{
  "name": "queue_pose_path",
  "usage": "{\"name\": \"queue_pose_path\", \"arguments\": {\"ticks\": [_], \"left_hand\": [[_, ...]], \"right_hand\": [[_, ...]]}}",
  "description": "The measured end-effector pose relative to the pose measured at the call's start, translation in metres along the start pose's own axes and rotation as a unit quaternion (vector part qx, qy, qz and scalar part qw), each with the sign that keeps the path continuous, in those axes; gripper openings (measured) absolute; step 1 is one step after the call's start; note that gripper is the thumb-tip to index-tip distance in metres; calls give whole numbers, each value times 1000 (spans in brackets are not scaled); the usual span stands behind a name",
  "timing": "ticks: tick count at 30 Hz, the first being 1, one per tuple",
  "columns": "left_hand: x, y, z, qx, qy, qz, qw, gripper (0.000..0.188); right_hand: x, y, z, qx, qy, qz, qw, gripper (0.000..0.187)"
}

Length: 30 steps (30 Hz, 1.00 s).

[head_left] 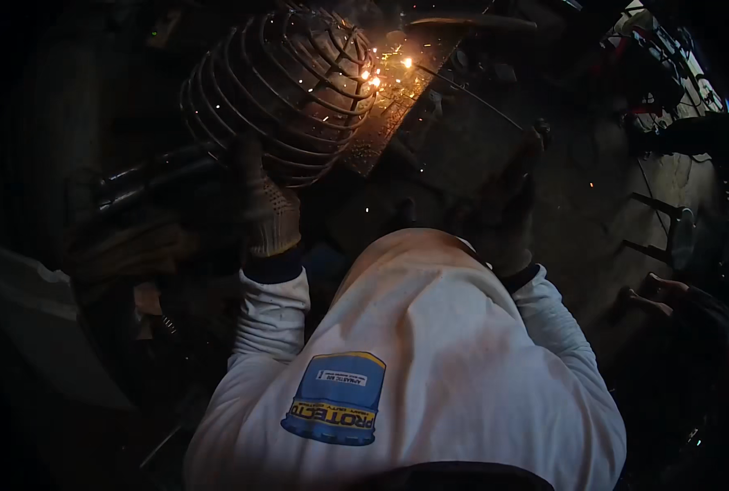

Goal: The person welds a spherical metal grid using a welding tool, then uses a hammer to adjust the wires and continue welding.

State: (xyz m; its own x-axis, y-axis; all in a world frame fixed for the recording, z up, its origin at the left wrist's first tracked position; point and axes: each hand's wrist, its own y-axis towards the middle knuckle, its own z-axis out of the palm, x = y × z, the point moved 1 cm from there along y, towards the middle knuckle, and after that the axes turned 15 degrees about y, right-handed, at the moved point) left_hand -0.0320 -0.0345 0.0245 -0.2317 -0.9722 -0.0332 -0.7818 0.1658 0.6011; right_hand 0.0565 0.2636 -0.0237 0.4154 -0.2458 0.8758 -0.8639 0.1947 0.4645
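Note:
A rounded cage of curved metal bars [241, 98] lies ahead of me, left of centre. My left hand [273, 209], in a knitted glove, reaches to its near side with the fingers closed at the bars; the fingertips are lost in shadow. My right hand [507, 200], gloved and dark, is closed around a welding electrode holder [538, 131]. From the holder a thin welding rod [475, 96] slants up and left. Its tip glows just right of the cage, apart from it. Bright spots and sparks show on the cage's right edge.
Beneath the sparks lies a rusty metal plate [381, 131]. A dark cylindrical piece [147, 176] sits left of the cage. To the right is a small stand or stool frame [667, 229], with a person's feet [659, 295] nearby. A pale panel [37, 319] stands at the left.

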Motion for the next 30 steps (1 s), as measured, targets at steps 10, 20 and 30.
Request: {"name": "queue_pose_path", "arguments": {"ticks": [10,20,30], "left_hand": [[9,-11,0,-11,53,-16,998,67],[-6,-4,-12,19,105,-31,994,67],[-4,-8,-10,6,107,-26,994,69]], "right_hand": [[-9,-7,3,28,59,65,996,97],[-26,-28,-1,45,192,216,956,107],[-23,-26,-1,48,122,110,985,115]]}}
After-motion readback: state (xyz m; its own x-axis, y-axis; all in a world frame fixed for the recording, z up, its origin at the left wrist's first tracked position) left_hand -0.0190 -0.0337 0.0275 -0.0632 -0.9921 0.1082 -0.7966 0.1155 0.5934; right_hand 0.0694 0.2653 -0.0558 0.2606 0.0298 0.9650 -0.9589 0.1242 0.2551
